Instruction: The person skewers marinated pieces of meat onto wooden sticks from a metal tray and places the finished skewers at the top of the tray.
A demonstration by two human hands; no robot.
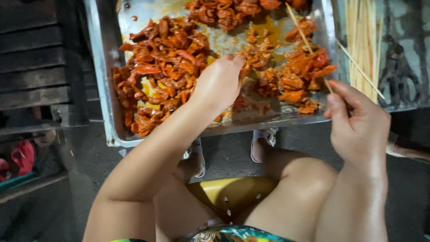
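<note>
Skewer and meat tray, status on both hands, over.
Right hand pinching bamboo skewer, some meat on it. Left hand reaching into marinated meat pieces on metal tray. Spare skewers at right, nothing blocking.

Tray top: the metal tray (104,89) runs off the upper edge, its far rim unseen.
Meat at top: the marinated meat pieces (224,11) are cut off there too.
Fingertips: the left hand (219,83) hides its own fingertips among the meat.
Skewer end: the bamboo skewer (307,42) disappears into the right hand (358,123).
Spare sticks: the skewer bundle (363,40) is cropped at the top.
</note>
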